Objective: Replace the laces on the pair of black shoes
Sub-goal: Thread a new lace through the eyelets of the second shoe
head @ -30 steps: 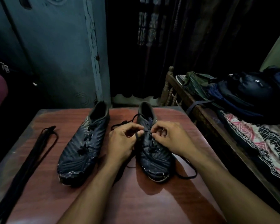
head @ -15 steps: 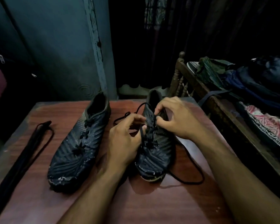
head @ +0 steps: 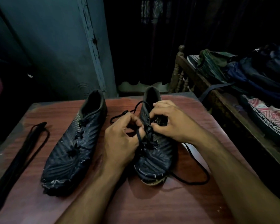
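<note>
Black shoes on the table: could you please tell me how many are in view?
2. The left shoe lies untouched on the table; the right shoe sits beside it, under the left hand and right hand.

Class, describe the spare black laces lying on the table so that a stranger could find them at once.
Start at the reddish-brown table. Two black shoes stand on it; go to the left shoe, then further left, near the table's edge. There lies the bundle of spare black laces: long, flat, loose, threaded through no shoe and touched by neither hand.
</note>
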Demonstrator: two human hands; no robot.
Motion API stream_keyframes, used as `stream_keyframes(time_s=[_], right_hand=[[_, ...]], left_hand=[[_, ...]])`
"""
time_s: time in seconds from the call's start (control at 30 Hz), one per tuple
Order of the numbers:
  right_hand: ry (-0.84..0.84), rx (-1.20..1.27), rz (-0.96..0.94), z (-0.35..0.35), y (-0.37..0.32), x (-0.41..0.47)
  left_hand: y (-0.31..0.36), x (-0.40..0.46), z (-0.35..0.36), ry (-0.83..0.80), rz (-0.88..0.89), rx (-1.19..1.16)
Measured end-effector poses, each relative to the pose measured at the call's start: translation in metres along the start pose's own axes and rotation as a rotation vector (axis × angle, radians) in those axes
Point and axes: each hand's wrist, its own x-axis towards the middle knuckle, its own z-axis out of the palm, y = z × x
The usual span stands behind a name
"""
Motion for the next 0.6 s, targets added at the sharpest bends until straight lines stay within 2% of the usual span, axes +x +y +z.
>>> stream_keyframes(time_s=[0.43,0.6], right_hand=[[-0.056,0.028,-0.001,0.0025,-0.0041,-0.0012],[-0.090,0.065,-0.016,0.0000,-0.0044,-0.0025]], left_hand=[[0.0057,-0.0017,0.0008,0.001,0.127,0.183],[0.0045,-0.0007,0.0001,-0.029,0.124,0.170]])
